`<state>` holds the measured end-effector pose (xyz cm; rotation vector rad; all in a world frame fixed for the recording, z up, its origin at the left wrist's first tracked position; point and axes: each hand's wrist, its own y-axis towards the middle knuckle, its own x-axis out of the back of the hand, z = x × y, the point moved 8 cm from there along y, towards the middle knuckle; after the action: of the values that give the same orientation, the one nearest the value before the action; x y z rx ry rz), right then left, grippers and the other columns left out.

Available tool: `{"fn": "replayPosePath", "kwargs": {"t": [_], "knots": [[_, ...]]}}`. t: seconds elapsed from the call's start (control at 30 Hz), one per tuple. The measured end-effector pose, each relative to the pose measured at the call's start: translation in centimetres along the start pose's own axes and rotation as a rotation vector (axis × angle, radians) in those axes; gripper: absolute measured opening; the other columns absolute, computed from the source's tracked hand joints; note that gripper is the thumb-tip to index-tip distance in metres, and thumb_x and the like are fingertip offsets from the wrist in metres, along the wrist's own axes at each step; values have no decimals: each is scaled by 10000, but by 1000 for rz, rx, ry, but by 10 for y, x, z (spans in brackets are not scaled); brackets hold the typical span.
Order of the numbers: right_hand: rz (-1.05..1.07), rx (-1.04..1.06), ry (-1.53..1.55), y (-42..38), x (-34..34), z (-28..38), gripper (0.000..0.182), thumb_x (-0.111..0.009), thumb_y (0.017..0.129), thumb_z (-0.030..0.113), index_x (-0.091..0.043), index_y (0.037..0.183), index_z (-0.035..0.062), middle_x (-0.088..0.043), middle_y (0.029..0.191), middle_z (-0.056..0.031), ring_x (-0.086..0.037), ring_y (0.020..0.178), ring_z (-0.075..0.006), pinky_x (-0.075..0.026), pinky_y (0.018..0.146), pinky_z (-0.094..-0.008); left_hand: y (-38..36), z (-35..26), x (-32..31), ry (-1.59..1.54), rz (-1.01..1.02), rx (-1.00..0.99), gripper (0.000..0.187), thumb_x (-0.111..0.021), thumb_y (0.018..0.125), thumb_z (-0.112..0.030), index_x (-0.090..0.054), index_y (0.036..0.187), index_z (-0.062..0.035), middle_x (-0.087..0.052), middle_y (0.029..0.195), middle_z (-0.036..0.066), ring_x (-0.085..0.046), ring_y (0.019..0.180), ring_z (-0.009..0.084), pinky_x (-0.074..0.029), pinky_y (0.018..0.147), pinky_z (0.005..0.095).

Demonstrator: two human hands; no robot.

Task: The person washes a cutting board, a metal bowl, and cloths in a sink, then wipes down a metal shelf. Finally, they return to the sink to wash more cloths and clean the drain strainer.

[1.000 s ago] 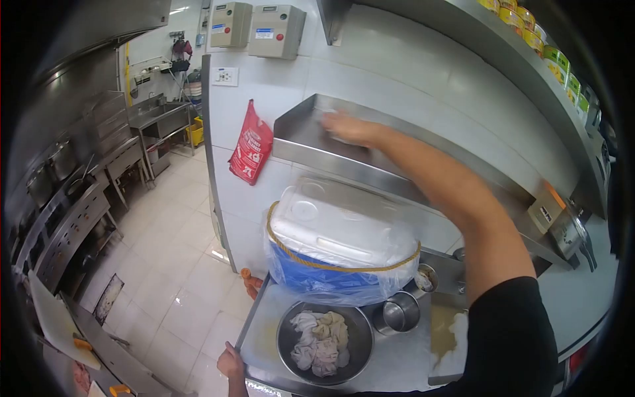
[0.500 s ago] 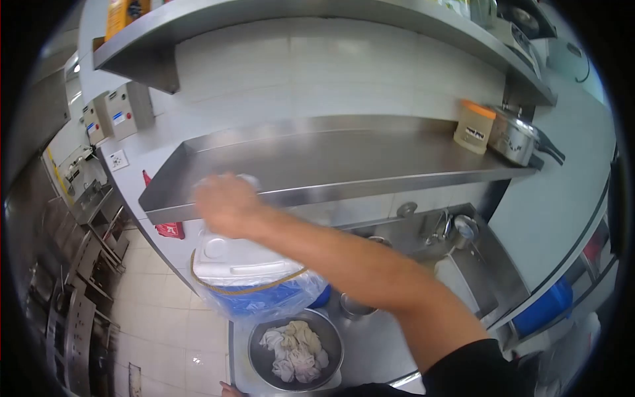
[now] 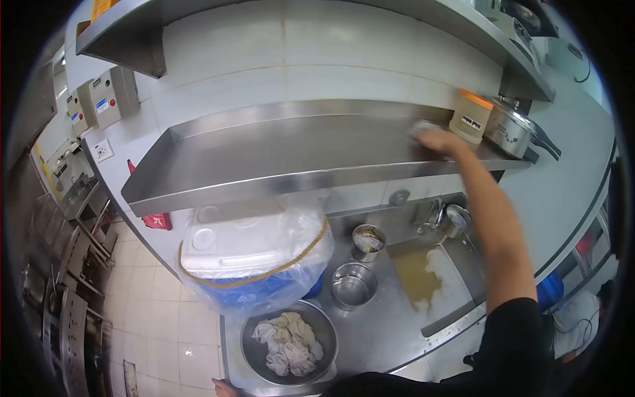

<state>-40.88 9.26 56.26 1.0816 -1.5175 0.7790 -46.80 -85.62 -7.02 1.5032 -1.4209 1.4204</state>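
My right hand (image 3: 436,140) reaches out over the steel shelf (image 3: 278,149), near its right end. Its fingers are closed on a whitish cloth (image 3: 425,126), blurred and pressed against the shelf surface. Just right of it stand a tub with an orange lid (image 3: 471,120) and a steel pressure cooker (image 3: 509,132). Only a small part of my left hand (image 3: 223,388) shows at the bottom edge, beside the counter corner; most of its fingers are hidden. Near it a steel bowl (image 3: 331,347) holds crumpled white and cream cloths (image 3: 291,344).
Below the shelf stands a white-lidded blue cooler box (image 3: 231,241) with plastic wrap and a rope. Two steel pots, an empty one (image 3: 354,286) and one with contents (image 3: 368,242), stand left of the sink (image 3: 456,311), which holds murky, foamy water. An upper shelf (image 3: 456,33) overhangs.
My right hand has swept with the cloth from the shelf's left end to its right end. The view has shifted slightly, and the pots and sink show more fully.
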Motion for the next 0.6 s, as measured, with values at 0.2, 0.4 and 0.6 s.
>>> {"fn": "replayPosePath", "kwargs": {"t": [0.2,0.4,0.6], "knots": [[-23,525,226,35,90,371,353,-505,891,285,-758,991,60,-724,1054,-170,-678,948,-306,-520,846,-468,-3,-8,16,-16,-123,-49,559,-395,1043,-404,-414,1453,-24,-709,1033,206,-686,933,353,-556,782,479],[-207,733,288,-6,130,492,349,-514,905,251,-741,1103,76,-716,1116,-188,-677,1034,-358,-507,955,-481,5,-4,6,-137,-64,-86,584,-464,1023,-382,-424,1445,20,-704,1065,198,-683,950,352,-554,796,471],[-345,591,261,-40,58,228,453,-362,1060,299,-517,1415,65,-559,1357,-228,-596,1171,-385,-475,1028,-456,16,11,-2,-643,-40,229,943,-176,1009,-687,-630,695,77,-641,725,226,-613,786,380,-463,814,512]]}}
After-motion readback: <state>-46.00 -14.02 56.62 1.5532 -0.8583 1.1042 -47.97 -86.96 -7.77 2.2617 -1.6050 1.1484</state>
